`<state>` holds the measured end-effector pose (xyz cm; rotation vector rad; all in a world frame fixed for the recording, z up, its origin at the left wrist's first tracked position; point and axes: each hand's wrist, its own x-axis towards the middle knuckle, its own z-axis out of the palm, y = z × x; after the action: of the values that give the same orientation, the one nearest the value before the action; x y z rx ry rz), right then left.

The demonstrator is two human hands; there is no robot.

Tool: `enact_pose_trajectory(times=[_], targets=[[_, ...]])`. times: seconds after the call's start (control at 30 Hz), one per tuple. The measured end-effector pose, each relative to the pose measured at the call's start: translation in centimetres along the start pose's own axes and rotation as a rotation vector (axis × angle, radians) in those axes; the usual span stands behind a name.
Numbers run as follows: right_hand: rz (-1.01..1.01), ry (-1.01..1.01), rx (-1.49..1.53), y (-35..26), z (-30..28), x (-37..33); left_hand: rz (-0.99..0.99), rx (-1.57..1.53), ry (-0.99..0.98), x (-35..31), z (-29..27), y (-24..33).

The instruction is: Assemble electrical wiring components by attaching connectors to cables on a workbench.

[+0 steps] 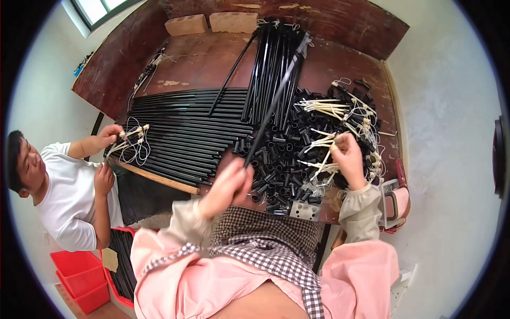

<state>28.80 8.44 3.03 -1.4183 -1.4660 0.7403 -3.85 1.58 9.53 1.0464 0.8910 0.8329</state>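
My left hand, smeared a little by motion, is closed around the lower end of a long thin black rod. This rod slants up and away to the right, its far part blurred. On the right, my right hand pinches a thin cream stick between thumb and fingers. More cream sticks with white cords lie beyond and beside that hand. Short black tubes are heaped between my two hands. Past them, a bundle of black rods points away from me.
Many black rods lie side by side at left. There a person handles cream sticks with white cords. Two bricks stand against the back board. A perforated metal plate lies at the near edge. Red bins stand lower left.
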Motion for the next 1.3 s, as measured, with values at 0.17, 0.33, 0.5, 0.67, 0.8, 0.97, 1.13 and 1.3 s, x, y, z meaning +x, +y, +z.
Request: enact_pose_trajectory(times=[0.17,0.33,0.5,0.67,0.8,0.97,1.13,1.3], targets=[[0.025,-0.143,-0.663,-1.9,0.7,-0.6,0.439,1.101,0.469,18.0,-2.6,0.7],[0.157,0.058,0.215,-4.3,-0.4,-3.2,0.211,1.404,0.484,22.2,-4.0,0.5],[-0.136,-0.062,-0.043,-10.6,1.7,-10.2,0.113,0.402,-0.217,14.2,3.0,2.4],[-0.275,-0.442,-0.069,-9.7,3.1,-11.9,0.184,-0.235,-0.233,4.3,7.5,-1.1],[0.252,-0.119,0.604,-7.1,-0.1,-10.0,0.658,0.681,-0.180,1.0,5.1,1.1],[0.263,-0.490,0.623,-11.2,1.5,-8.5,0.552,0.949,-0.159,-1.4,4.5,0.7],[-0.211,-0.747,0.424,-13.1,2.1,-9.1,0.345,0.433,-0.373,-1.9,2.8,-1.6],[-0.381,-0.574,0.219,-14.5,3.2,-11.9,0.044,0.251,-0.475,-3.6,1.7,-1.3]])
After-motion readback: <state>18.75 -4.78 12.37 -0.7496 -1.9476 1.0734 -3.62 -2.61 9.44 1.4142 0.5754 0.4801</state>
